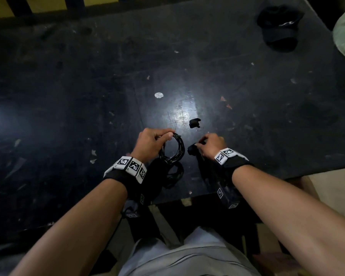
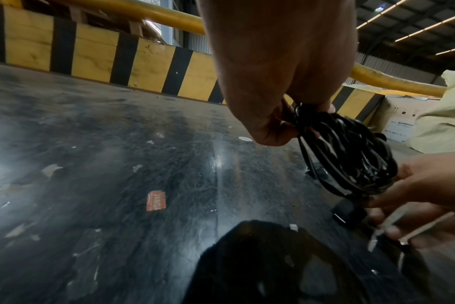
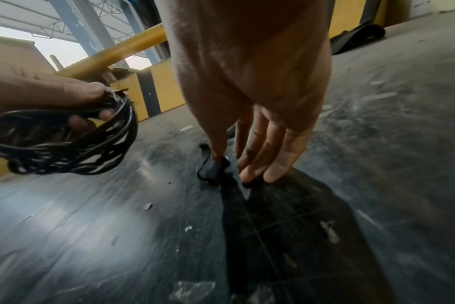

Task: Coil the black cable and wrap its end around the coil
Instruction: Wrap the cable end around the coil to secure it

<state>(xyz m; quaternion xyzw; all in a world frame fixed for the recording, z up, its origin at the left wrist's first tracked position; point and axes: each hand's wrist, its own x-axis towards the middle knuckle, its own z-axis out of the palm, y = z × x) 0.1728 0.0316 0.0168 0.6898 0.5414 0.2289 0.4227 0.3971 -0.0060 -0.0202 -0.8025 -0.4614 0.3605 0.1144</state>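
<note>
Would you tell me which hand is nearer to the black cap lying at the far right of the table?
The right hand; the cap lies far beyond it, the left hand further leftward.

The head view is dim; a bright patch of glare sits on the dark bench (image 1: 183, 110) just beyond the hands, and a fainter blue-white glow shows at the left edge. Black things on the black surface are hard to separate, and the coil (image 1: 172, 149) casts a dark shadow toward the near edge. Straight lines bow toward the corners in all three views. Both wrist views are brighter, with ceiling strip lights in the left one and pale daylight at upper left in the right one. Each shows streaky glare on the bench, soft motion blur, and a hard hand shadow in the foreground.
</note>
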